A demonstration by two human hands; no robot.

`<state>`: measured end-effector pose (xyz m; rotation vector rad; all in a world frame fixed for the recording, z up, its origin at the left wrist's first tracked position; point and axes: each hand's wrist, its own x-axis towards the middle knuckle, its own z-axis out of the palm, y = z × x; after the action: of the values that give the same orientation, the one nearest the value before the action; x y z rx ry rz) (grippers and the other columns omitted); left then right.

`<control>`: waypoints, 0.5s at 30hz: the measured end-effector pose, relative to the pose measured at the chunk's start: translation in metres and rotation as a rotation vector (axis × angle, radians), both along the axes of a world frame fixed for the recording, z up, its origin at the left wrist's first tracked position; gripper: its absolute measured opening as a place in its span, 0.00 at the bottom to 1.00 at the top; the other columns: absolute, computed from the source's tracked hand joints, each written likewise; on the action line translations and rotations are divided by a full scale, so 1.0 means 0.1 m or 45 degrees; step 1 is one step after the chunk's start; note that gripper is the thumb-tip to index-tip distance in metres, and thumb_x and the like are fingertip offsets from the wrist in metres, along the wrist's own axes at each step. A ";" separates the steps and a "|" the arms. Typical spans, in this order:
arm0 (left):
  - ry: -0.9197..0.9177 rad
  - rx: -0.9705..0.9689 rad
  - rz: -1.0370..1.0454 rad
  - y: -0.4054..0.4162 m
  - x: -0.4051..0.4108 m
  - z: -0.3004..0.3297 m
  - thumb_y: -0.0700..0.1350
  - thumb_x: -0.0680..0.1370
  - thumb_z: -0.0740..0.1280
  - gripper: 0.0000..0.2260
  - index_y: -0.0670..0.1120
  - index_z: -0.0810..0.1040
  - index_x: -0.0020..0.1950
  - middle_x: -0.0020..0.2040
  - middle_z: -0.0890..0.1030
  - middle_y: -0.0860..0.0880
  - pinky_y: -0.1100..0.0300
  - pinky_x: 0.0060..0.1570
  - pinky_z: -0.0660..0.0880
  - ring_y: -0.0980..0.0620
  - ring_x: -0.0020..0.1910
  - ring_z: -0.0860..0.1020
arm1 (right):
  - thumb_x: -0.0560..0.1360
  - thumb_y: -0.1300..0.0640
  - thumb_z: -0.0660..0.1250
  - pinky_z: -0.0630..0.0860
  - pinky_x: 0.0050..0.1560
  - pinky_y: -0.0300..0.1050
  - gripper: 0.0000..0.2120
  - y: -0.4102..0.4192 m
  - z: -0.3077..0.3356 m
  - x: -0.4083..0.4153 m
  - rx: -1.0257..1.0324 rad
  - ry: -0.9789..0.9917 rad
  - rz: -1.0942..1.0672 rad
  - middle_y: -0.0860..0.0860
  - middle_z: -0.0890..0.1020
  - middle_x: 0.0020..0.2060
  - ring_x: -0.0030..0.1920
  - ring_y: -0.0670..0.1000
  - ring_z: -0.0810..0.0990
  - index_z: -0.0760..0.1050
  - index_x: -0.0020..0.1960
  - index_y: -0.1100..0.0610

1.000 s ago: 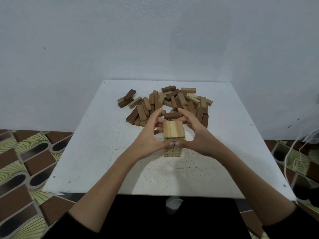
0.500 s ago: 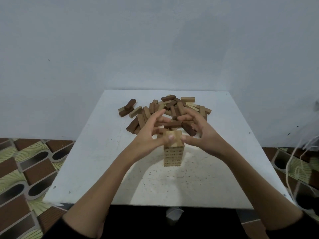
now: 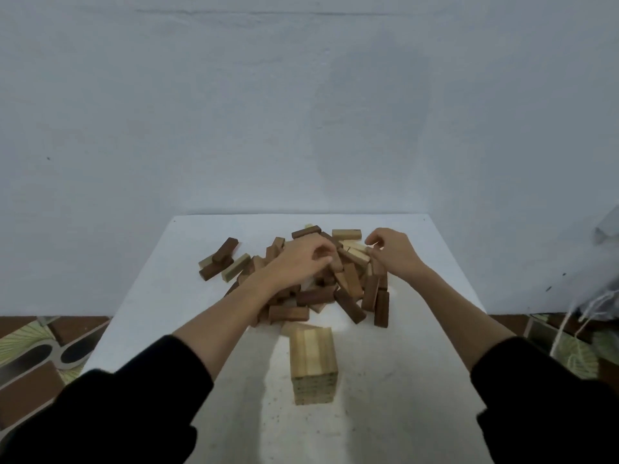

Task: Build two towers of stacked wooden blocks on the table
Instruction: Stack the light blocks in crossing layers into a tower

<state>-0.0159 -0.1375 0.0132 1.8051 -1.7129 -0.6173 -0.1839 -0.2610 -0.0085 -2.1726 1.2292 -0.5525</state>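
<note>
Starting at the left of the frame, we see patterned floor tiles (image 3: 40, 346) beside the white table (image 3: 160, 296), whose speckled top fills the lower middle of the frame. Our left hand (image 3: 301, 259) reaches into the heap of loose blocks (image 3: 321, 289) at the centre of the frame, its fingers curled down among the dark pieces; it looks to be pinching one, though we cannot tell which block, or whether it is truly gripped. Below the heap, nearer the bottom of the frame, stands the light tower (image 3: 313, 366), upright and apart from both hands, so we judge it is left alone while we fetch more pieces. It sits just clear of the heap, which leaves room to work around it. To the right, our right hand (image 3: 392, 252) hovers at the heap's upper right edge, fingers bent over the pale blocks there; whether it holds one we cannot tell. Only one tower shows, so the second is not yet begun. A plain pale wall (image 3: 301, 112) fills the upper frame, and at the far right some white cords (image 3: 576, 316) hang over the floor
</note>
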 end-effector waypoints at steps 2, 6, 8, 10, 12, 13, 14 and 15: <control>-0.142 0.058 -0.081 -0.31 0.04 -0.05 0.41 0.78 0.64 0.11 0.43 0.78 0.60 0.57 0.77 0.49 0.68 0.55 0.67 0.52 0.58 0.73 | 0.73 0.70 0.63 0.66 0.42 0.32 0.08 -0.20 -0.06 0.10 -0.023 0.094 0.028 0.57 0.78 0.52 0.48 0.49 0.73 0.78 0.49 0.63; -0.365 0.195 -0.170 -0.79 0.09 -0.12 0.43 0.79 0.64 0.12 0.41 0.77 0.60 0.57 0.77 0.43 0.57 0.58 0.68 0.47 0.58 0.74 | 0.75 0.64 0.63 0.71 0.54 0.43 0.09 -0.43 -0.17 0.25 -0.059 0.381 0.149 0.54 0.78 0.54 0.56 0.53 0.75 0.80 0.51 0.59; -0.428 0.245 -0.185 -0.95 0.09 -0.16 0.44 0.79 0.63 0.12 0.40 0.77 0.60 0.57 0.77 0.43 0.54 0.58 0.69 0.46 0.57 0.74 | 0.75 0.60 0.65 0.72 0.52 0.43 0.08 -0.50 -0.24 0.29 -0.049 0.488 0.178 0.53 0.77 0.54 0.55 0.53 0.75 0.81 0.52 0.56; -0.471 0.289 -0.190 -1.09 0.09 -0.21 0.44 0.80 0.62 0.11 0.40 0.79 0.57 0.55 0.78 0.42 0.52 0.57 0.71 0.46 0.56 0.75 | 0.73 0.59 0.68 0.71 0.49 0.42 0.07 -0.58 -0.28 0.33 -0.015 0.514 0.158 0.52 0.78 0.53 0.54 0.52 0.76 0.81 0.50 0.54; -0.504 0.326 -0.185 -1.19 0.10 -0.24 0.43 0.80 0.62 0.10 0.39 0.80 0.54 0.52 0.78 0.42 0.51 0.54 0.72 0.44 0.53 0.76 | 0.71 0.58 0.71 0.70 0.47 0.42 0.06 -0.63 -0.30 0.35 -0.005 0.523 0.161 0.51 0.76 0.50 0.53 0.51 0.74 0.80 0.48 0.56; -0.525 0.335 -0.184 -1.25 0.11 -0.25 0.42 0.79 0.63 0.09 0.38 0.80 0.52 0.50 0.78 0.42 0.52 0.51 0.73 0.43 0.51 0.76 | 0.71 0.59 0.71 0.71 0.48 0.43 0.06 -0.66 -0.30 0.36 0.005 0.520 0.176 0.51 0.76 0.49 0.52 0.51 0.74 0.78 0.47 0.58; -0.549 0.341 -0.192 -1.29 0.10 -0.25 0.40 0.79 0.63 0.08 0.39 0.81 0.50 0.49 0.78 0.42 0.54 0.48 0.73 0.43 0.50 0.77 | 0.71 0.60 0.70 0.71 0.48 0.44 0.06 -0.67 -0.30 0.36 0.009 0.505 0.190 0.52 0.76 0.48 0.50 0.51 0.73 0.77 0.47 0.58; -0.578 0.347 -0.197 -1.33 0.09 -0.24 0.38 0.78 0.63 0.07 0.39 0.81 0.49 0.47 0.77 0.42 0.56 0.44 0.72 0.43 0.48 0.77 | 0.71 0.61 0.69 0.72 0.49 0.45 0.06 -0.68 -0.29 0.36 0.011 0.496 0.200 0.52 0.75 0.48 0.49 0.50 0.72 0.76 0.47 0.58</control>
<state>-0.0068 -0.2704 -0.0104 2.1395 -2.1700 -0.5540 -0.1479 -0.3290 -0.0372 -2.4170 1.2312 -0.0573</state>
